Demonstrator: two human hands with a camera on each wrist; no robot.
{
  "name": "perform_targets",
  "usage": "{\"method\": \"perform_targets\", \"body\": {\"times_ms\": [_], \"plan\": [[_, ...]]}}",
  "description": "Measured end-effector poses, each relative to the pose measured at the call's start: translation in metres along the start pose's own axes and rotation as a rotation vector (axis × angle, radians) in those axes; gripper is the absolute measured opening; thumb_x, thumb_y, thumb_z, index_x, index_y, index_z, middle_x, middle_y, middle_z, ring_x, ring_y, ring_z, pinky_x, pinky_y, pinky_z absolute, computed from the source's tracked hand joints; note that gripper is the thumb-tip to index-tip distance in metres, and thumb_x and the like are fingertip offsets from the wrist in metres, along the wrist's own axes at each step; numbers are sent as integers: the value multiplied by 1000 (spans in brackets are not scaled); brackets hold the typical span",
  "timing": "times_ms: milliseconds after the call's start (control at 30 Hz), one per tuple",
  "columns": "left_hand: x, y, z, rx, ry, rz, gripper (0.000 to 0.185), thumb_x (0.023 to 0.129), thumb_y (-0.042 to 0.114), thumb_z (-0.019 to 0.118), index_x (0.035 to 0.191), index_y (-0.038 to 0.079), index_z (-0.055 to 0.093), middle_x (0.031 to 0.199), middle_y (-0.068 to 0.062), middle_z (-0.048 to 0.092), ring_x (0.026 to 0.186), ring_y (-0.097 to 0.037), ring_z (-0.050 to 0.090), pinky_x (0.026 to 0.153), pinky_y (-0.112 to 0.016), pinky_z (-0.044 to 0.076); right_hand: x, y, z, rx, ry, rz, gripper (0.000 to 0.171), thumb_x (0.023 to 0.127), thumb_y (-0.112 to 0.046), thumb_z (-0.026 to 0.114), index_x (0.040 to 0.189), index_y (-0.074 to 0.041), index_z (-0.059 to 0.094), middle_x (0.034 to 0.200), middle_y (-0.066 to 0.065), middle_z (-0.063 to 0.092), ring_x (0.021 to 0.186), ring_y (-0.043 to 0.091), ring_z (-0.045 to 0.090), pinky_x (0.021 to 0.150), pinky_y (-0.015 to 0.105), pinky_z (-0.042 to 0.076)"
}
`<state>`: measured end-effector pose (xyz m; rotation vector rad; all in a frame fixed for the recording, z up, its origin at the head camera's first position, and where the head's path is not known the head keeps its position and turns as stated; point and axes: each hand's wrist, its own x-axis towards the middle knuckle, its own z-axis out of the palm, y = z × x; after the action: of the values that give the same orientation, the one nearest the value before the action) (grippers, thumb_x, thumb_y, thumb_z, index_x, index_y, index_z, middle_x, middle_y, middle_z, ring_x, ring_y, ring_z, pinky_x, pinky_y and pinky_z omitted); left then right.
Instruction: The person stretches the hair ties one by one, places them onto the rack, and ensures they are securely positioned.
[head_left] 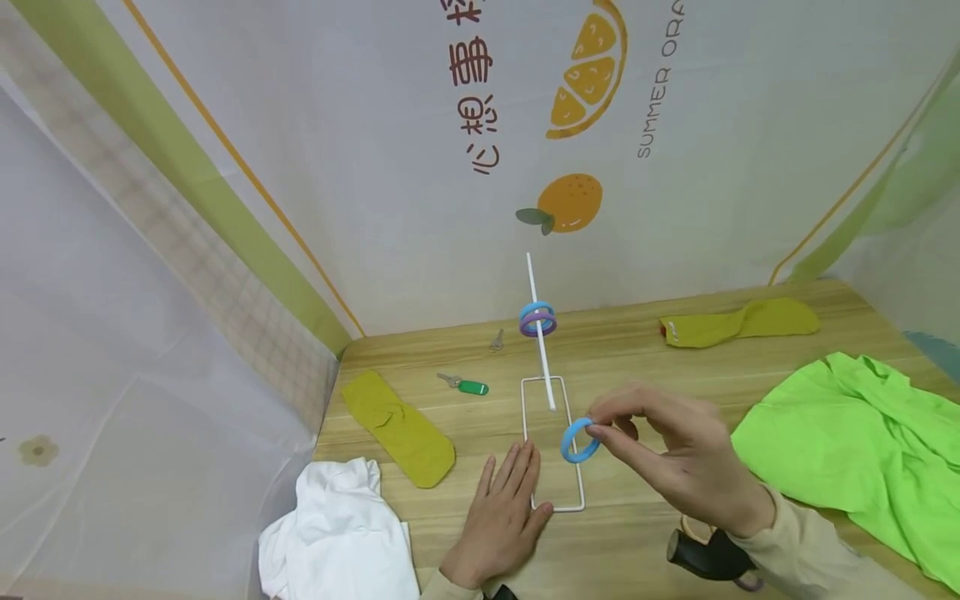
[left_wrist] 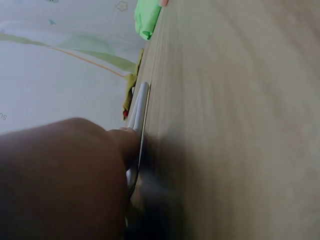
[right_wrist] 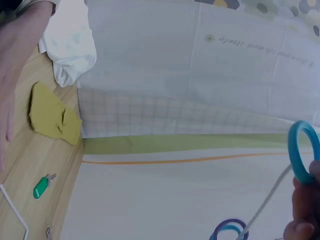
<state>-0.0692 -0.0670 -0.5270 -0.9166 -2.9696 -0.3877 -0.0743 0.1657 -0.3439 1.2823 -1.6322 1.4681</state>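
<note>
My right hand pinches a blue ring between thumb and fingertips, a little above the table and just right of the white wire stand's base. In the right wrist view the blue ring shows at the right edge, held by fingertips. A white rod rises slanted from the base and carries a blue ring over a purple ring. My left hand lies flat with straight fingers on the table, its fingertips on the base's left side. The left wrist view shows that hand against the white wire.
A white cloth lies front left, a bright green cloth at right. Two olive-yellow socks lie on the wooden table, one left, one far right. A green-tagged key and a small silver key lie behind.
</note>
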Motion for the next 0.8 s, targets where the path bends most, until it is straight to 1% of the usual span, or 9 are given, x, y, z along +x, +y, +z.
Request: {"method": "perform_targets", "body": {"times_ms": [100, 233, 300, 367, 400, 467, 533, 700, 800], "plan": [[0, -1, 1, -5, -2, 0, 65, 111, 44, 33, 162, 5, 27, 172, -9, 21, 158, -27, 22, 123, -58, 23, 9, 2, 7, 27, 29, -39, 12, 97, 3, 66, 96, 15, 64, 91, 13, 67, 76, 11, 52, 61, 18, 42], [0, -2, 3, -28, 10, 5, 64, 111, 44, 33, 162, 5, 27, 172, -10, 21, 158, -28, 22, 124, -57, 20, 10, 12, 13, -21, 84, -4, 15, 98, -2, 67, 96, 13, 65, 90, 14, 69, 76, 10, 55, 60, 18, 45], [0, -3, 6, -36, 24, 12, 65, 111, 44, 33, 163, 6, 26, 172, -10, 21, 159, -28, 21, 127, -53, 13, 8, 17, 15, -50, 102, 26, 15, 98, -4, 68, 97, 11, 66, 89, 13, 69, 74, 9, 56, 59, 18, 46], [-1, -4, 8, -38, 43, 21, 65, 111, 45, 32, 163, 6, 26, 172, -10, 21, 159, -27, 20, 129, -48, 3, 7, 22, 16, -74, 105, 59, 12, 97, -4, 69, 97, 8, 68, 87, 12, 70, 73, 8, 57, 59, 19, 47], [-1, -4, 9, -18, 47, 24, 65, 111, 45, 32, 163, 7, 25, 172, -9, 21, 159, -27, 20, 129, -45, 0, 6, 25, 16, -86, 103, 74, 10, 96, -4, 70, 98, 6, 69, 86, 11, 70, 72, 8, 58, 59, 19, 48], [-1, -5, 10, -48, 44, 22, 65, 112, 45, 31, 164, 7, 24, 172, -9, 20, 159, -26, 18, 129, -40, -9, 5, 29, 16, -126, 95, 105, 7, 96, -4, 71, 99, 2, 70, 85, 8, 70, 70, 7, 58, 59, 17, 48], [-1, -4, 9, -46, 38, 20, 65, 112, 45, 31, 164, 7, 24, 172, -8, 20, 159, -26, 18, 129, -43, -4, 5, 33, 16, -159, 91, 128, 6, 94, -2, 73, 99, 0, 71, 84, 7, 71, 68, 7, 59, 60, 16, 49], [-1, -2, 3, -30, 18, 10, 64, 111, 44, 32, 163, 6, 27, 171, -9, 23, 158, -26, 22, 123, -56, 21, 5, 42, 15, -200, 95, 152, 17, 87, 9, 75, 99, -1, 72, 83, 6, 72, 65, 8, 60, 60, 15, 50], [0, -2, 3, -6, 29, 11, 64, 111, 44, 32, 162, 6, 28, 171, -9, 24, 158, -26, 24, 122, -56, 23, 7, 47, 14, -233, 94, 178, 27, 80, 17, 76, 98, -2, 72, 84, 5, 72, 64, 8, 59, 61, 15, 49]]}}
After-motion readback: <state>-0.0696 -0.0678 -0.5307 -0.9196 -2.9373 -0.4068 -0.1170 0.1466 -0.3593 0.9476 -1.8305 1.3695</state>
